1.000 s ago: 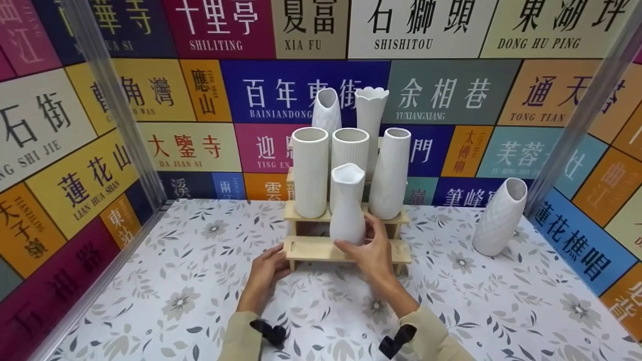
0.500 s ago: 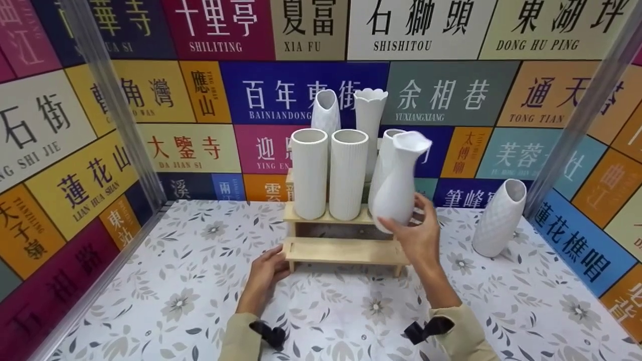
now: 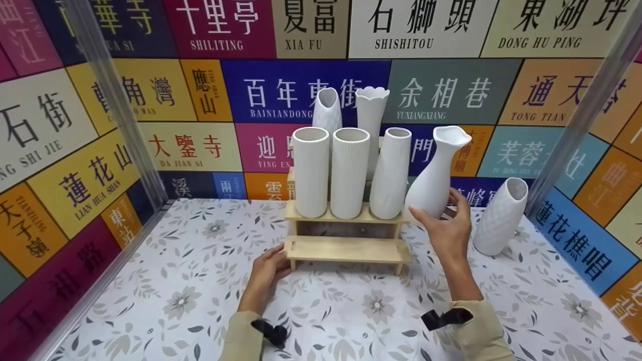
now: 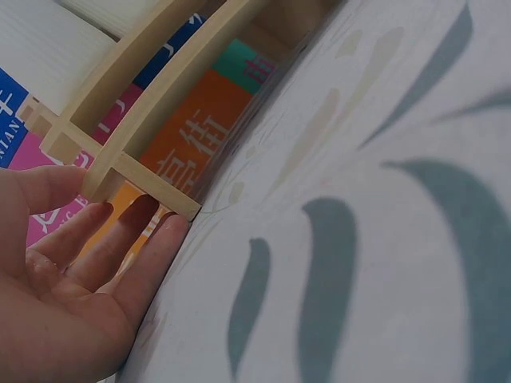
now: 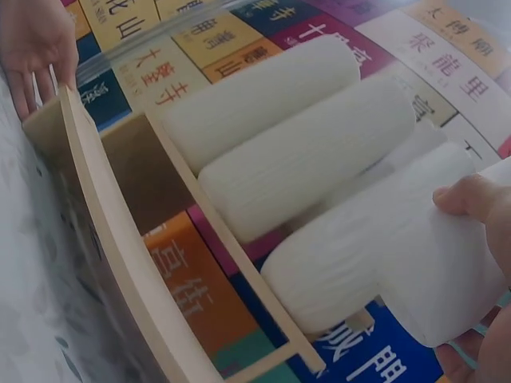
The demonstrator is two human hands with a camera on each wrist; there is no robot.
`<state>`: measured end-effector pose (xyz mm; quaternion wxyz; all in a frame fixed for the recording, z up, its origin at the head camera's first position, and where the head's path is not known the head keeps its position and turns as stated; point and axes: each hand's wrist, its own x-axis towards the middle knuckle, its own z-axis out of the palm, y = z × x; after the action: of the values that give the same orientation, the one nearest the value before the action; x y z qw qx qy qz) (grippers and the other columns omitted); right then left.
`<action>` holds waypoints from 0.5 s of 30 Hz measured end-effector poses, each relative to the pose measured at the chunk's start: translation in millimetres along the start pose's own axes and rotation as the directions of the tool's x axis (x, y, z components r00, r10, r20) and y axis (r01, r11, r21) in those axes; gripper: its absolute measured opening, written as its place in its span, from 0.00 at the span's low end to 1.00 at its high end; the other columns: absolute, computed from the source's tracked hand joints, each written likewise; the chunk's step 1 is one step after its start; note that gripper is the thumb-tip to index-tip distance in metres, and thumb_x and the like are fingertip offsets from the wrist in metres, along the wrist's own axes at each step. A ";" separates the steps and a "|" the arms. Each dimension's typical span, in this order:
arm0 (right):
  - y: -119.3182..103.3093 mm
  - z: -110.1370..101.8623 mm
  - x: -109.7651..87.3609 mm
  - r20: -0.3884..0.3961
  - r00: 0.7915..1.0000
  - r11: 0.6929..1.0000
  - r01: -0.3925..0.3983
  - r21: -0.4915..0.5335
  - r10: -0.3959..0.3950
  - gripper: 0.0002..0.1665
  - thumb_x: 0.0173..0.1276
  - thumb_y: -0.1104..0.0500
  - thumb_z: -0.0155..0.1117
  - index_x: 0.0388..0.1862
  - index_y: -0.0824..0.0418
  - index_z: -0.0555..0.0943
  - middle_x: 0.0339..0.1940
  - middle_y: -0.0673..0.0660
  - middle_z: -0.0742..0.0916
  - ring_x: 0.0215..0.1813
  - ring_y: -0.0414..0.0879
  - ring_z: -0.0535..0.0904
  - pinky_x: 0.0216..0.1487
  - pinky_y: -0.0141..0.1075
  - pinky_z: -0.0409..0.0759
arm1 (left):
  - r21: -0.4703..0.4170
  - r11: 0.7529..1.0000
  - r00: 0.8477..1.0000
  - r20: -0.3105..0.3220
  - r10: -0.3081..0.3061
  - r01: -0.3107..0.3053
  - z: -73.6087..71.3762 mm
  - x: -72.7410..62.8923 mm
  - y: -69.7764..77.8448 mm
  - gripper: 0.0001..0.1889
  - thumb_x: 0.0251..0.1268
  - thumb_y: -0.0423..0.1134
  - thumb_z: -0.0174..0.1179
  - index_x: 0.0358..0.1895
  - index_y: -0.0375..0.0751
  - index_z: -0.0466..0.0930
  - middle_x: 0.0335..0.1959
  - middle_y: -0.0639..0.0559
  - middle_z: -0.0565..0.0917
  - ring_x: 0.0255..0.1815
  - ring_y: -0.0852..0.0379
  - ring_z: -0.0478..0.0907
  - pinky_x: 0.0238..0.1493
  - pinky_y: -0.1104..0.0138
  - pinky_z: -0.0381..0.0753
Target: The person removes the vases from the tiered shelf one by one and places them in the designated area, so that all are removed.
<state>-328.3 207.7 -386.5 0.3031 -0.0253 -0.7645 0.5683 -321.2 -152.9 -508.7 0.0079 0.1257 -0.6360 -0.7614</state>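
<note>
**A Small Bright Booth** (image 3: 311, 70)

This looks like a little booth with a counter (image 3: 200, 291) inside, but I can't tell what building it is in. The back wall (image 3: 200, 145) and two side walls (image 3: 50, 165) stand close around. They are covered in big coloured boxes (image 3: 286, 30) with Chinese words, and many have letters too, like SHILITING and SHISHITOU. Shiny strips (image 3: 114, 90) run up the corners. The counter's top is white with grey flowers and leaves. White vases (image 3: 349, 175) on a wooden stand (image 3: 348, 249) look like a small shop display.
</note>
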 end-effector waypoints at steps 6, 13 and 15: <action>19.5 -7.3 8.9 -0.025 0.999 0.999 -0.030 -0.042 0.029 0.54 0.52 0.50 0.82 0.75 0.55 0.63 0.68 0.61 0.74 0.65 0.57 0.77 0.63 0.55 0.81 | -0.006 1.000 1.000 0.001 -0.005 0.005 2.6 0.3 0.1 0.27 0.72 0.38 0.56 0.71 0.34 0.69 0.55 0.33 0.84 0.46 0.52 0.85 0.51 0.61 0.87; 43.2 -17.7 16.6 0.006 0.996 0.994 -0.084 -0.071 0.085 0.56 0.53 0.47 0.81 0.77 0.52 0.61 0.73 0.58 0.71 0.69 0.58 0.75 0.65 0.57 0.78 | -0.028 0.999 0.999 -0.022 -0.026 0.025 2.4 0.1 0.0 0.26 0.71 0.38 0.58 0.70 0.35 0.71 0.57 0.32 0.83 0.45 0.53 0.86 0.48 0.62 0.88; 51.5 -20.7 18.8 0.015 0.994 0.991 -0.103 -0.087 0.104 0.57 0.53 0.46 0.81 0.77 0.52 0.61 0.74 0.58 0.71 0.70 0.58 0.74 0.66 0.57 0.78 | -0.024 0.999 0.999 -0.029 -0.024 0.024 1.5 0.5 0.4 0.26 0.71 0.38 0.58 0.70 0.36 0.71 0.57 0.33 0.84 0.45 0.52 0.86 0.47 0.63 0.88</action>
<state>-349.1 250.7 -420.4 0.2643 -0.0724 -0.7889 0.5500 -322.0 -151.6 -508.2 0.0096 0.1444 -0.6253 -0.7669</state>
